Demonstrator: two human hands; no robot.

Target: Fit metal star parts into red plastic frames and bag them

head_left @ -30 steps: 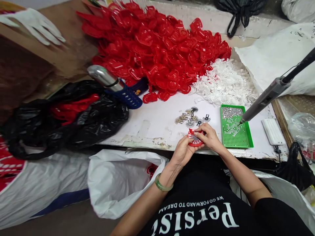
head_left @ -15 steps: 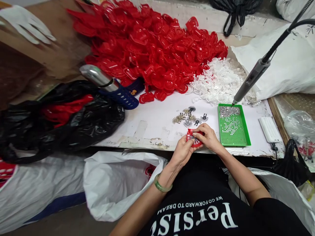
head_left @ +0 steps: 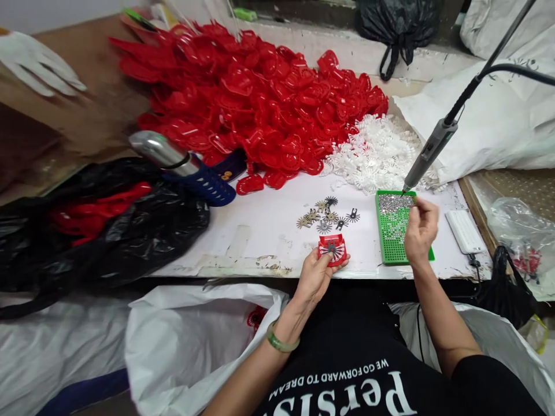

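My left hand grips a small red plastic piece at the table's front edge, the thumb pressing on its face. A dark spoked disc lies on that piece over white markings. Above the right side of a green perforated tray is my right hand, slightly blurred, with thumb and forefinger apart and nothing visible in them. Small silver screws fill the tray's far end. A grey electric screwdriver hangs with its tip over them, just left of my right fingers. Several loose spoked discs lie left of the tray.
A big heap of red plastic pieces covers the table's back, beside a pile of white spoked pieces. At left are a blue holder with a metal cylinder and a black bag. A white box lies right; an open white sack stands below.
My right hand has let go of the red piece and moved right to the tray and screwdriver. My left hand keeps the piece, now with its face uncovered. The view has shifted slightly.
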